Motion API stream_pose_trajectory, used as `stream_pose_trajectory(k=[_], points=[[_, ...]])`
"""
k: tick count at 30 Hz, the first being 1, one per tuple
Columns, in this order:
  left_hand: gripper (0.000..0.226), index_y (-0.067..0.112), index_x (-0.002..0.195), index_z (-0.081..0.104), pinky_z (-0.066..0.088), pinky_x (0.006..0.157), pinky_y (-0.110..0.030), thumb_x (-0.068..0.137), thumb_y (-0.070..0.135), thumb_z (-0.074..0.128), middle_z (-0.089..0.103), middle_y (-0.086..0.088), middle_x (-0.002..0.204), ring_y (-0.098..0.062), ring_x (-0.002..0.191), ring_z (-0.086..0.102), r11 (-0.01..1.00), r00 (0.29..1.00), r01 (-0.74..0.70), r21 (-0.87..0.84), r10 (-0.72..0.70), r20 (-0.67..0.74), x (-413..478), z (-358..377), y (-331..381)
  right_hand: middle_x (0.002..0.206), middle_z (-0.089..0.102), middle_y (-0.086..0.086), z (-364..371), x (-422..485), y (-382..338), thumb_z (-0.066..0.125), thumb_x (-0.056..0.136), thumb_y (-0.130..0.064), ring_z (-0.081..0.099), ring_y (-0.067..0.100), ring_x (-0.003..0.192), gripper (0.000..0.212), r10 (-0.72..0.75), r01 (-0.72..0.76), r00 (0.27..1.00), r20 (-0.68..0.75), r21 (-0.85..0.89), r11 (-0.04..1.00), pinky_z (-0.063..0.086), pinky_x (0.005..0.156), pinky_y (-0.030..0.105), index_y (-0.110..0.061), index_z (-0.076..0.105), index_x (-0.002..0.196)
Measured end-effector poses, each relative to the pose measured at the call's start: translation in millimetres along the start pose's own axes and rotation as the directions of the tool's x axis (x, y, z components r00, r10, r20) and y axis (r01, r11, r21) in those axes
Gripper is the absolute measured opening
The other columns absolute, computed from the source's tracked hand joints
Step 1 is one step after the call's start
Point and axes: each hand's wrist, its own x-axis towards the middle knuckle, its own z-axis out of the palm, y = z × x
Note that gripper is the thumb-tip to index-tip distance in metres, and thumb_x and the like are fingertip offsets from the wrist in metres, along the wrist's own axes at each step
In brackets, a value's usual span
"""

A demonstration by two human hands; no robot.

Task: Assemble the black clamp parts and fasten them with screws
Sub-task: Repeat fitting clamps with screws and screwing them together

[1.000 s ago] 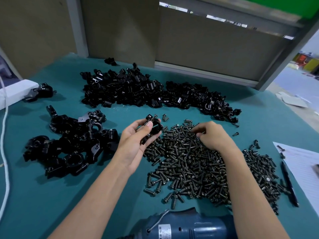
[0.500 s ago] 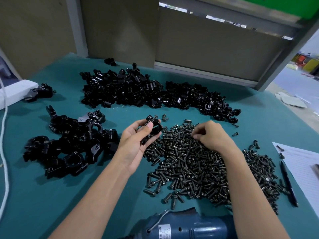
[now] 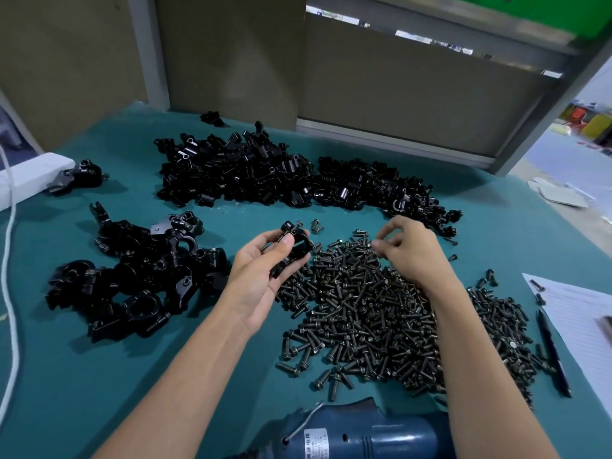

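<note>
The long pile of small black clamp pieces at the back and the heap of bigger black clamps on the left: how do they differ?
The long pile of small black clamp pieces has many little parts; the heap of bigger black clamps has fewer, larger ones with round openings. The pile stretches wide at the back; the heap lies nearer. Both are glossy black on the teal table.

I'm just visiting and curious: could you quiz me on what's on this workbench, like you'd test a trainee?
1. What does the left hand hold? A a hammer; B a black clamp; C a cup.
2. True or false: the blue power tool sits at the bottom edge of the view.
3. Fill in: the right hand pinches its fingertips above a pile of ____.
Key: 1 B; 2 true; 3 screws.
</note>
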Motion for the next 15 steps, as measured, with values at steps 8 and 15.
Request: stream_pose_trajectory(k=[8, 15], points=[[0.034, -0.002, 0.107, 0.058, 0.059, 0.076, -0.028, 0.077, 0.013, 0.065, 0.075, -0.013, 0.103, -0.025, 0.105, 0.070, 1.000, 0.999, 0.006, 0.004, -0.006, 0.038, 1.1, -0.7, -1.1, 0.077, 0.070, 0.006, 14.1, -12.7, -26.8, 0.054, 0.097, -0.001, 0.065, 0.015, 0.071, 0.015, -0.146, -0.057, 0.966, 0.213, 0.728, 0.684, 0.056, 0.069, 0.024, -0.006, 0.068, 0.097], [0.040, -0.003, 0.112, 0.059, 0.059, 0.078, -0.028, 0.077, 0.016, 0.065, 0.073, -0.015, 0.107, -0.026, 0.104, 0.070, 1.000, 0.999, 0.015, -0.007, -0.014, 0.044, 3.6, -1.5, -2.7, 0.083, 0.072, 0.006, 37.8, -18.2, -40.8, 0.073, 0.085, -0.005, 0.067, 0.011, 0.075, 0.008, -0.298, 0.247, 0.955, 0.010, 0.534, 0.809, 0.055, 0.073, 0.022, -0.007, 0.067, 0.091]])
